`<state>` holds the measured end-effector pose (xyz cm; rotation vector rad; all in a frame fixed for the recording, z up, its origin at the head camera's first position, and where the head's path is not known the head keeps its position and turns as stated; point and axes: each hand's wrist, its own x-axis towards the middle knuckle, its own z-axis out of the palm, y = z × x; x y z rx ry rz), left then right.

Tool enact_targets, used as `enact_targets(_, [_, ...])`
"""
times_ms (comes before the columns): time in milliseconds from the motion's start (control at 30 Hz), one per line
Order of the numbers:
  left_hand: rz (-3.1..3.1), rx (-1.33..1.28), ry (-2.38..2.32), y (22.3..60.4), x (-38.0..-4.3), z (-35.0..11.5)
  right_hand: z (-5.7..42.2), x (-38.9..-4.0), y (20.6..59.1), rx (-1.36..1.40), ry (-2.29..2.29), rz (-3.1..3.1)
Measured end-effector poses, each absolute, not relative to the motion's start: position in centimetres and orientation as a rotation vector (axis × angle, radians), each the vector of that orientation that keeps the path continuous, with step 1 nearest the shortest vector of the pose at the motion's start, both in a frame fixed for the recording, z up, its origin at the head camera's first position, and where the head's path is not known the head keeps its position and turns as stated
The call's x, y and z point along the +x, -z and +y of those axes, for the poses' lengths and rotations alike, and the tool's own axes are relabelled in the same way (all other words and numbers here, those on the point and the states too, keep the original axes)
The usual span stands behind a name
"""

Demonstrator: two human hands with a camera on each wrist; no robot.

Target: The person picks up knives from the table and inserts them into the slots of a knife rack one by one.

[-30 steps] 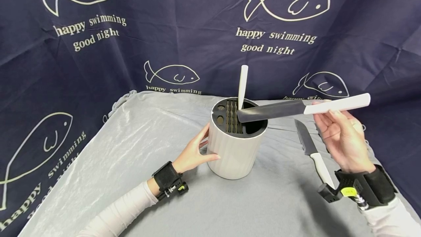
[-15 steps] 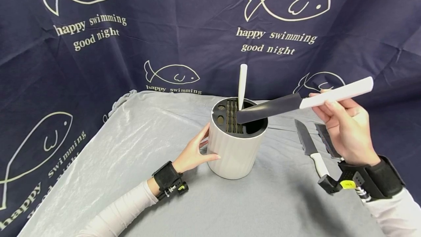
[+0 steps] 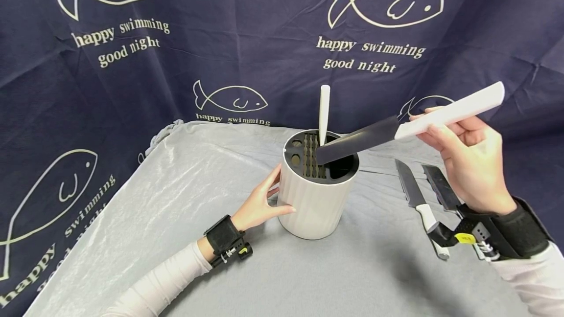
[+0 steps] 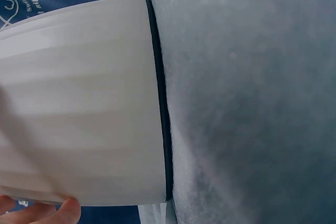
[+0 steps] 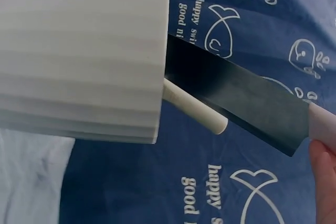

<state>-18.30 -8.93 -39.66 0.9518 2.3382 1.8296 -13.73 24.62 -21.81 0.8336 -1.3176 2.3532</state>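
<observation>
Knife (image 3: 361, 141) slanting over knife holder (image 3: 310, 209), tip near slots (image 3: 310, 160), contact unclear. Right hand (image 3: 475, 163) pinching handle (image 3: 454, 113) in curled fingers. Left hand (image 3: 256, 205), spread wide, gripping knife holder's side, steadying it. Tilting knife upright, aligning with one slot before lowering, should be helping.

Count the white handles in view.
4: held handle in the right hand, standing handle in the knife holder, inner handle and outer handle on gray cloth, both partly covered by the wrist camera. Others may be hidden.
</observation>
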Motion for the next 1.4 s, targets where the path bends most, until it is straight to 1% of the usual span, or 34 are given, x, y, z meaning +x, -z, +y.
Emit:
enact_targets(200, [2.335, 0.951, -1.831, 39.6, -18.3, -8.9, 23.9, -13.6, 20.8, 0.868, -2.246, -1.402])
enact_targets(600, [2.332, 0.958, -1.831, 39.6, -18.4, -8.9, 23.1, -13.7, 19.0, 0.814, -2.009, -1.668])
enact_targets(833, [2.33, 0.956, -1.833, 39.7, -18.5, -8.9, 22.9, -13.8, 18.1, 0.846, -1.965, -1.754])
enact_targets(1067, [2.326, 0.962, -1.836, 39.7, -18.4, -8.9, 22.8, -14.1, 17.4, 0.808, -1.883, -1.872])
enact_targets(1400, [2.336, 0.958, -1.835, 39.8, -18.5, -8.8, 22.5, -14.7, 16.2, 0.857, -1.853, -1.973])
